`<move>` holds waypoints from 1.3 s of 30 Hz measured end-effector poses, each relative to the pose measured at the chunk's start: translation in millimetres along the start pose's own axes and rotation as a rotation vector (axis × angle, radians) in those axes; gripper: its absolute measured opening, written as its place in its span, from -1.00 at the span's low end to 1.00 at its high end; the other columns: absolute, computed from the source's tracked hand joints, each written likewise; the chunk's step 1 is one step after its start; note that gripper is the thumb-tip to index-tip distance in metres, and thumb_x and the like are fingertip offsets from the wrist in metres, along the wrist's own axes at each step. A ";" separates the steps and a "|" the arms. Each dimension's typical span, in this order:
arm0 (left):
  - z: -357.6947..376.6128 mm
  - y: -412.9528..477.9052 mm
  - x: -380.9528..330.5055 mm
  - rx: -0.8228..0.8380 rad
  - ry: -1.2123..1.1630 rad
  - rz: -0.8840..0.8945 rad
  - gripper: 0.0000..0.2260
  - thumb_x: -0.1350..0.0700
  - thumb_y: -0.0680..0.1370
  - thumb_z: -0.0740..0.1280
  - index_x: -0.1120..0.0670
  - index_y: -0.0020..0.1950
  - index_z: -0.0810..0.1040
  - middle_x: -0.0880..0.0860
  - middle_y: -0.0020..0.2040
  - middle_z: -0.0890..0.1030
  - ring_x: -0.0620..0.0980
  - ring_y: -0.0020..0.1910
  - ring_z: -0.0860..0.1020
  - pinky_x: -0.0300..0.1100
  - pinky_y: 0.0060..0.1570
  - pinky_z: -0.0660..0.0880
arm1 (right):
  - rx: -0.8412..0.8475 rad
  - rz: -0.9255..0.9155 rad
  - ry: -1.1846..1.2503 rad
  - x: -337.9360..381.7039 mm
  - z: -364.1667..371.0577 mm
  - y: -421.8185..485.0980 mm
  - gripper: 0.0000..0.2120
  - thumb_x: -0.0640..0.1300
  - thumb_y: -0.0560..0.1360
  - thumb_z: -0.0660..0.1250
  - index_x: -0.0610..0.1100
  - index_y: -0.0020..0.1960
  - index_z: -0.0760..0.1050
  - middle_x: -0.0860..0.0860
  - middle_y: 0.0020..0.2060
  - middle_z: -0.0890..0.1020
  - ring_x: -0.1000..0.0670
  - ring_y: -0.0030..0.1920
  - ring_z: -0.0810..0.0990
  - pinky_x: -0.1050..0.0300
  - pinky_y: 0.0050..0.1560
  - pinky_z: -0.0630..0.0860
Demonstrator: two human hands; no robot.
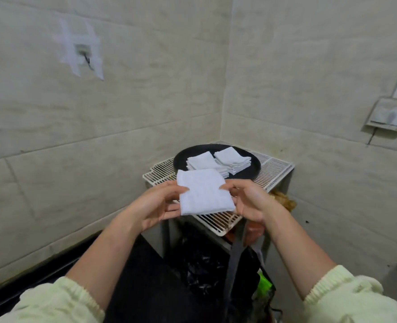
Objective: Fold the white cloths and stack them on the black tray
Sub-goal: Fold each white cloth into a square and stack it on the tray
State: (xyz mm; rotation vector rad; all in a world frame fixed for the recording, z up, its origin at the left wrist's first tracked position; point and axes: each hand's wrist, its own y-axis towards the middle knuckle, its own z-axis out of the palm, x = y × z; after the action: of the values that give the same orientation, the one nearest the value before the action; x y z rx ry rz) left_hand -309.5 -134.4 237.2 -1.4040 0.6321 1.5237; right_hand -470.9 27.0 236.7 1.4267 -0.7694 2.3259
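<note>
Over the rack [275,170] — white cloth [204,194], edges clamped in left hand [156,205] and right hand [251,202] grip.

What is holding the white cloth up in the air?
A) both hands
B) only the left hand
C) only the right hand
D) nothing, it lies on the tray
A: the left hand and the right hand each pinch one side of the folded white cloth, held in front of the black tray.
</note>
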 end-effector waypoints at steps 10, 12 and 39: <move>72.1 125.1 -40.3 -0.157 -0.034 0.061 -0.85 0.14 0.55 0.36 0.12 0.11 0.52 0.04 -0.21 0.62 -0.09 -0.43 0.60 -0.28 -0.42 0.54 | 0.008 -0.018 -0.141 98.4 -85.8 101.8 -0.84 -0.33 0.47 0.26 -0.24 0.01 0.55 -0.10 -0.14 0.60 -0.06 -0.21 0.59 0.11 -0.25 0.55; 87.9 152.9 -45.3 -0.205 -0.031 0.074 -0.82 0.12 0.55 0.37 0.11 0.11 0.51 0.04 -0.19 0.60 -0.08 -0.39 0.58 -0.29 -0.41 0.54 | 0.024 -0.011 -0.169 122.1 -106.5 124.5 -0.88 -0.34 0.47 0.26 -0.23 -0.05 0.55 -0.11 -0.16 0.60 -0.06 -0.22 0.60 0.08 -0.25 0.57; 128.3 316.8 -24.2 -0.563 0.100 -0.009 -0.75 0.22 0.55 0.36 0.26 0.20 0.49 0.22 0.08 0.64 0.09 -0.11 0.63 -0.17 -0.27 0.59 | -0.085 0.018 -0.568 155.1 -195.7 279.8 -0.89 -0.33 0.48 0.37 -0.15 -0.08 0.57 -0.04 -0.26 0.60 0.04 -0.29 0.55 0.24 -0.39 0.46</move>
State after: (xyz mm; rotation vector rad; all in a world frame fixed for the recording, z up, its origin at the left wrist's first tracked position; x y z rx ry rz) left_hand -650.1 -167.0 218.9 -1.9066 0.2557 1.7089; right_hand -827.7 -87.7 224.5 2.0737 -1.0088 1.8746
